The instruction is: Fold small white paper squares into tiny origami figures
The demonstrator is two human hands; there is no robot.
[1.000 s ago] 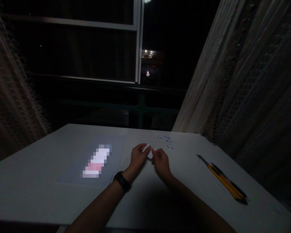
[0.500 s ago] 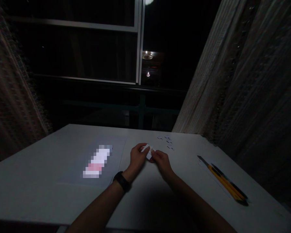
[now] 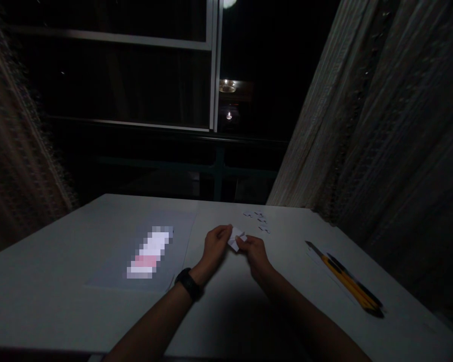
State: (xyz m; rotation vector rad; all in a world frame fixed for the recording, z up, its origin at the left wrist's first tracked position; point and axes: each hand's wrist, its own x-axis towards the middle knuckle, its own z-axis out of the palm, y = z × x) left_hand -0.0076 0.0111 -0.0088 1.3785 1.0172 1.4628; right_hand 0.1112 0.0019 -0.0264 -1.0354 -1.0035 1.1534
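Note:
Both hands meet over the middle of a white table (image 3: 60,291) in dim light. My left hand (image 3: 214,247), with a black watch on its wrist, pinches the left side of a small white paper piece (image 3: 234,237). My right hand (image 3: 253,251) pinches the same piece from the right. The paper is held just above the tabletop. Several tiny paper scraps (image 3: 259,219) lie on the table just beyond the hands.
A grey sheet (image 3: 109,261) with a blurred-out patch lies left of the hands. A yellow utility knife (image 3: 343,279) and a dark pen (image 3: 357,281) rest near the right edge. Curtains hang at both sides of a dark window behind the table.
The hands have shifted slightly and the paper piece now sits a bit further right between the fingertips. Nothing else on the table moved.

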